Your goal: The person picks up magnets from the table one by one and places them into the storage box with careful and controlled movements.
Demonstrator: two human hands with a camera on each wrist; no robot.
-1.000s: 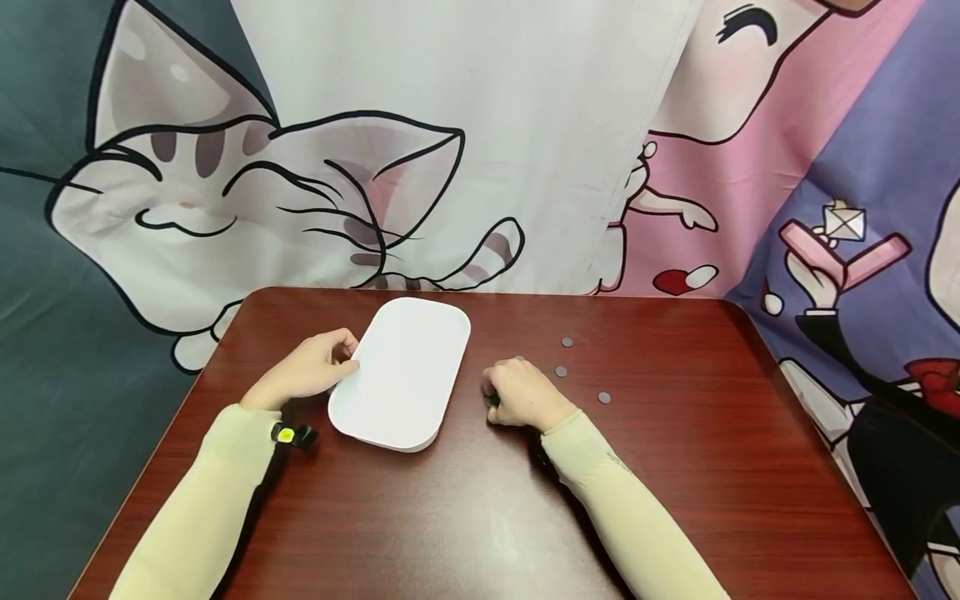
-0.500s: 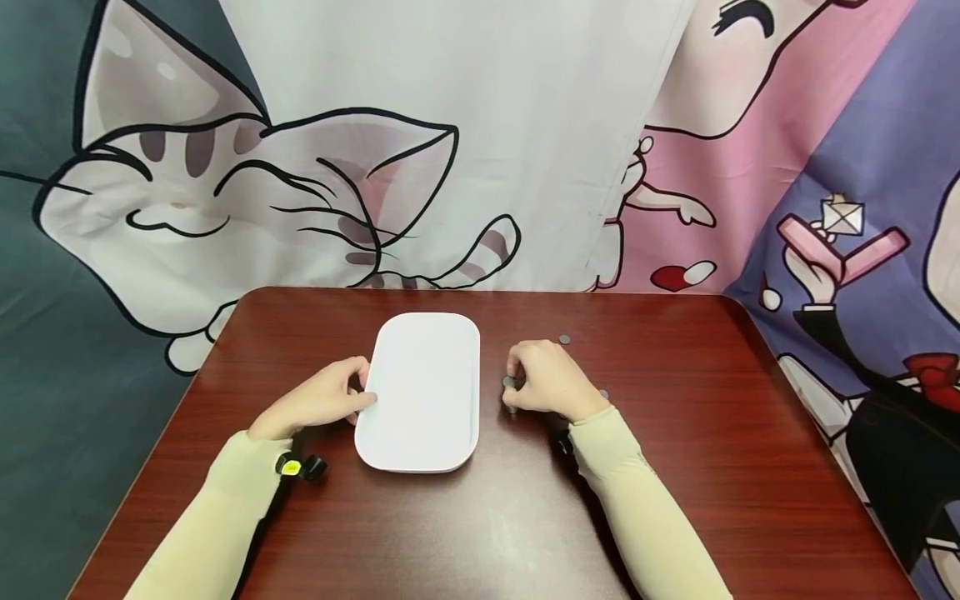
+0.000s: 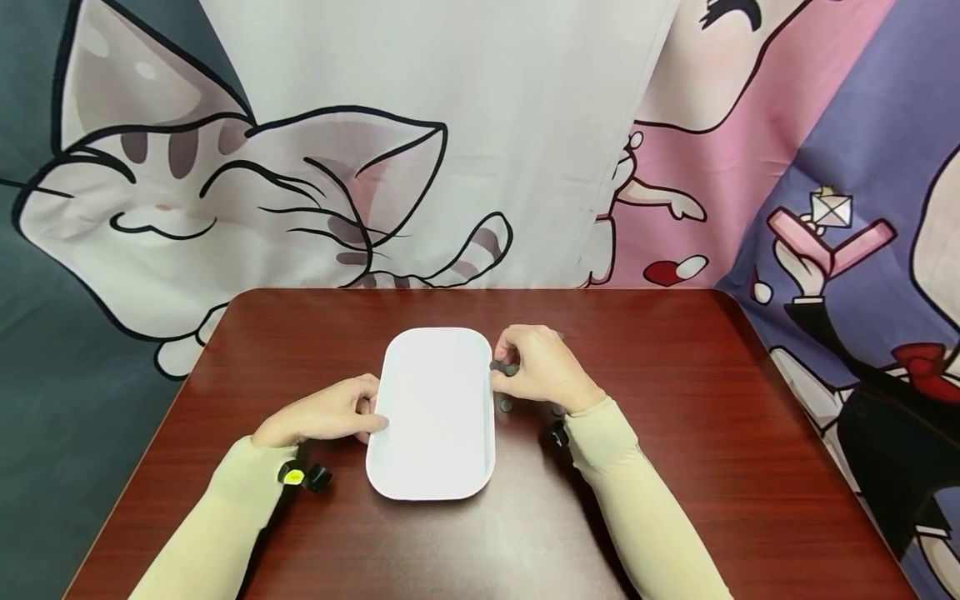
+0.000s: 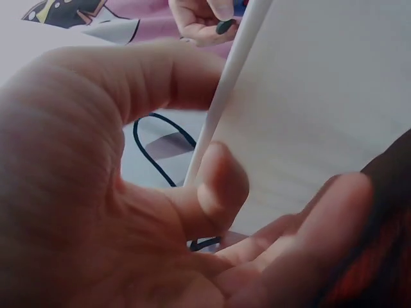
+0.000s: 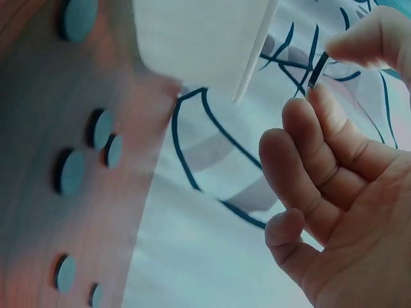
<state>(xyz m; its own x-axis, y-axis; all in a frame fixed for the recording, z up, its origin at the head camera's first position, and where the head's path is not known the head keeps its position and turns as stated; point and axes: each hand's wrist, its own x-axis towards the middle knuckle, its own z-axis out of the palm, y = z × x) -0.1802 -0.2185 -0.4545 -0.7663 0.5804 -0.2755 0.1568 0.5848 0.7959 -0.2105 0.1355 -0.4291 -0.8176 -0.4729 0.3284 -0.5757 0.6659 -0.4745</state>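
Note:
A white container (image 3: pixel 435 417) with rounded corners and a thin rim is in the middle of the head view. My left hand (image 3: pixel 333 412) grips its left rim, thumb over the edge and other fingers at the outside wall. Just off the right rim, my right hand (image 3: pixel 543 367) pinches a small dark grey disc between thumb and index finger. That disc (image 5: pixel 318 72) shows edge-on in the right wrist view, raised above the table, with the other fingers loosely curled. Beside the container lie loose discs (image 3: pixel 506 406), some partly hidden by the right hand in the head view.
The brown table (image 3: pixel 360 550) ends at a back edge, with a printed cloth (image 3: pixel 360 167) hanging behind it. Several grey discs (image 5: pixel 69 172) lie spread on the tabletop in the right wrist view. A black wrist camera (image 3: pixel 318 477) sits at the left sleeve.
The container has moved right and toward me with my left hand, and has straightened. My right hand has moved right, then up close to the container's right rim, with a disc in its fingers.

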